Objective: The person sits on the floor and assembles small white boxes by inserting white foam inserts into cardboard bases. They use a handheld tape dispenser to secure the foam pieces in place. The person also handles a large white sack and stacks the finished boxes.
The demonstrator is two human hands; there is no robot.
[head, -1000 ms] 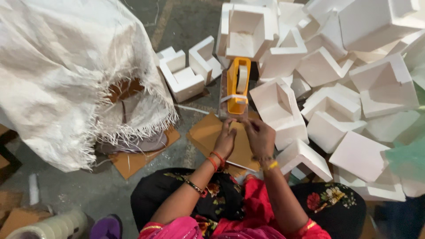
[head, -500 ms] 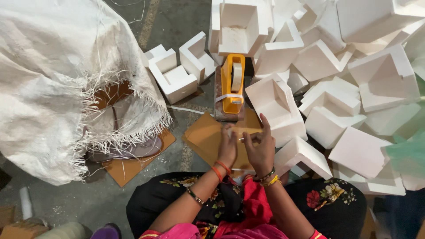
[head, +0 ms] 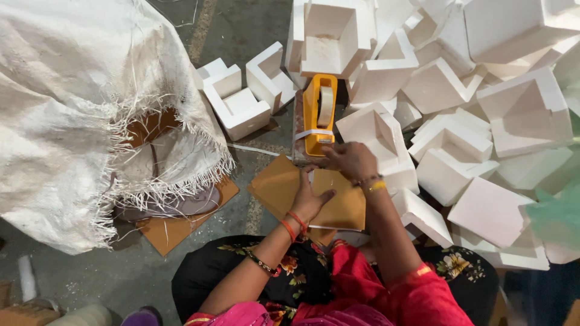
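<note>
The brown cardboard sheets (head: 338,202) lie on the floor before our knees. Our left hand (head: 311,202) presses flat on them, fingers spread, gripping nothing. Our right hand (head: 350,160) curls at the yellow tape dispenser (head: 319,115); we cannot tell if it pinches tape. We judge taping is starting; next needs a clean pull of tape.

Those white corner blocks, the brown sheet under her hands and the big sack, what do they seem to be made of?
White corner blocks: probably foam, matte and thick, with moulded stepped edges. Brown sheet: looks like cardboard, flat, dull tan; the left hand presses on it. Big sack: seemingly woven plastic, its torn edge frayed into loose white threads.
</note>
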